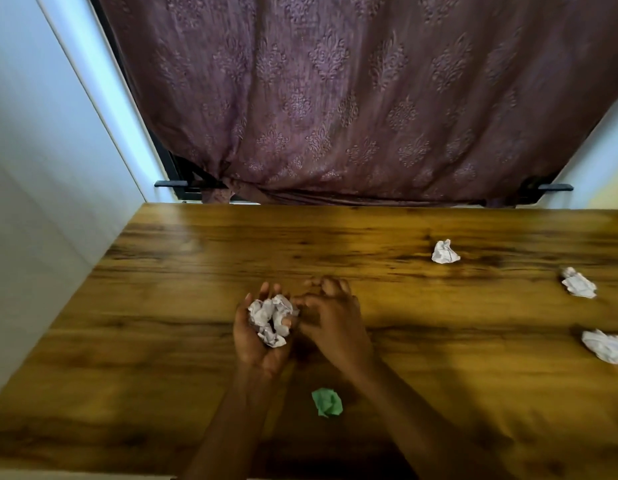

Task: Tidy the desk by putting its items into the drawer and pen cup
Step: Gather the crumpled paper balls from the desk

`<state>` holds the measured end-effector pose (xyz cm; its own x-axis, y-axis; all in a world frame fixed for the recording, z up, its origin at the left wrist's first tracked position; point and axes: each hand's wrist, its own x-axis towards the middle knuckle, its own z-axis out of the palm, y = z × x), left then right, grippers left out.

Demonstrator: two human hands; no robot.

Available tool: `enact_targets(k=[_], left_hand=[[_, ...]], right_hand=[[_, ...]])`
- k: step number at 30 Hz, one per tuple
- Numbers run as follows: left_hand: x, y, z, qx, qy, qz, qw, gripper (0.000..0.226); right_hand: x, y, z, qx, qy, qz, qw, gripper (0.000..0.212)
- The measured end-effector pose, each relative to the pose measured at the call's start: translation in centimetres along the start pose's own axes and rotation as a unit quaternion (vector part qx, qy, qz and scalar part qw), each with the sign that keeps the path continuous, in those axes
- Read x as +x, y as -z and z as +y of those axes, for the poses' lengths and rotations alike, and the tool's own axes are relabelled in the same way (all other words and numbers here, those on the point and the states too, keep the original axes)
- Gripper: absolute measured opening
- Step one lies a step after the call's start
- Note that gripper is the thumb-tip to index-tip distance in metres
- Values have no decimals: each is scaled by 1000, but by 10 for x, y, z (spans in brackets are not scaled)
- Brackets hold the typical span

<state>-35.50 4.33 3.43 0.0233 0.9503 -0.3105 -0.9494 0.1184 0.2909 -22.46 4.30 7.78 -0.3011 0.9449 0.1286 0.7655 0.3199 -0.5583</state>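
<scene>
A: What is the left hand (pixel 257 336) doing?

B: It is lying palm up over the desk (pixel 162 306), cupping a wad (pixel 272 319) of crumpled white paper. The fingers are curling loosely round it, so the wad is sitting in the palm rather than being squeezed.

A: And the right hand (pixel 330 317)?

B: It is hanging just beside the left, palm down, its thumb reaching toward the wad's right edge. Whether it is touching the paper, I cannot tell; the hand is blurred. Its fingers are bent and slightly spread, gripping nothing that I can see.

A: What is lying nearest the hands?

B: A green ball (pixel 327 402) of paper is sitting on the desk between the two forearms, toward the near edge.

A: Further out?

B: Three more white crumpled pieces are lying on the right side, well apart from the hands: a far ball (pixel 445 252), a second ball (pixel 578 283) nearer the right edge, and a cut-off ball (pixel 607 346) running out of view.

A: Behind the desk?

B: A purple patterned curtain (pixel 352 98) is hanging down to the far edge, with a pale wall (pixel 41 150) on the left.
</scene>
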Motion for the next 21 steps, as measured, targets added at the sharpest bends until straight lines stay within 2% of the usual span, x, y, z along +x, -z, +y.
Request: enact_targets(k=[2, 4, 8, 10, 13, 17, 21], left_hand=[[-6, 7, 4, -32, -21, -15, 999, 70], [-18, 10, 9, -50, -29, -35, 998, 61], [-47, 18, 17, -43, -24, -58, 997, 61], [-61, 22, 17, -46, -8, -66, 997, 61], [-80, 27, 12, -51, 10, -75, 996, 61], [-99, 30, 1, -26, 30, -72, 997, 63], [-108, 29, -8, 3, 45, -60, 997, 66]], right_hand=[[-17, 10, -3, 68, -6, -13, 998, 46], [-37, 14, 0, 87, -10, -24, 996, 44], [-78, 5, 15, -47, -27, -154, 987, 47], [-94, -9, 20, -105, -38, -166, 980, 47], [-104, -23, 19, -75, -71, -125, 987, 36], [-98, -8, 17, 40, -140, -12, 989, 23], [-93, 16, 4, 76, -104, 59, 990, 20]])
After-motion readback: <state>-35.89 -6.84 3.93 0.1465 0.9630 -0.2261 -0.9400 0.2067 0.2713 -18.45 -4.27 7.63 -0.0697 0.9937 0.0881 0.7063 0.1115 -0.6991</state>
